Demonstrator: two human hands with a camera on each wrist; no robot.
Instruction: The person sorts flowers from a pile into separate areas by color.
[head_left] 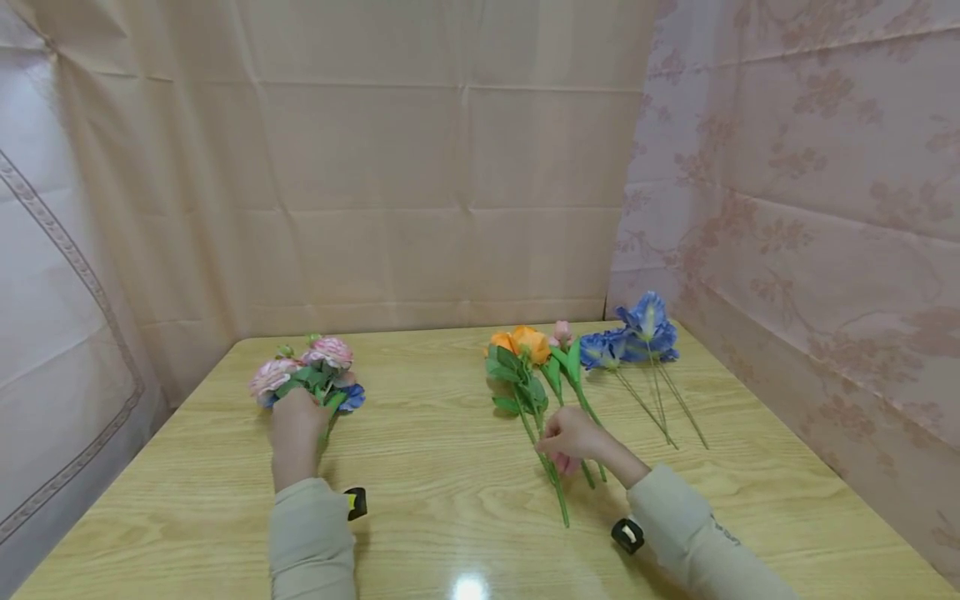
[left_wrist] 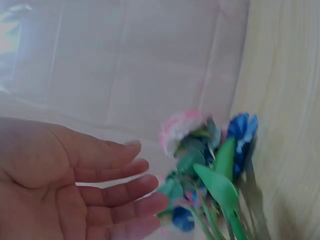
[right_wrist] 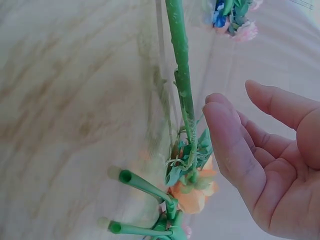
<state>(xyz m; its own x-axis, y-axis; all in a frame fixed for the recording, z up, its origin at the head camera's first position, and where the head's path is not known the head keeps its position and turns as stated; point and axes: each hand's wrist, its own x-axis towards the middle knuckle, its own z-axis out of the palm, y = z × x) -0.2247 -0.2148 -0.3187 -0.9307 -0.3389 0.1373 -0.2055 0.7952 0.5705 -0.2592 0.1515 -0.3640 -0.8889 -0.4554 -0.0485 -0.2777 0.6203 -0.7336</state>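
Note:
My left hand (head_left: 295,423) is beside a mixed bunch of pink-and-white flowers (head_left: 330,352) with green leaves and blue petals, lying at the table's left. In the left wrist view its fingers (left_wrist: 132,192) are extended and loose, with nothing in the palm, close to the leaves. My right hand (head_left: 573,433) hovers over the stems of the orange flowers (head_left: 531,343). In the right wrist view, its thumb and fingers are apart and loosely bent, with fingertips near a long green stem (right_wrist: 181,65). A pink tulip (head_left: 562,333) with broad leaves lies just right of the orange flowers.
Blue flowers (head_left: 647,329) with thin stems lie at the back right of the wooden table (head_left: 420,450). A beige curtain (head_left: 360,167) hangs behind the table, and a patterned pink cloth (head_left: 817,208) hangs along the right side.

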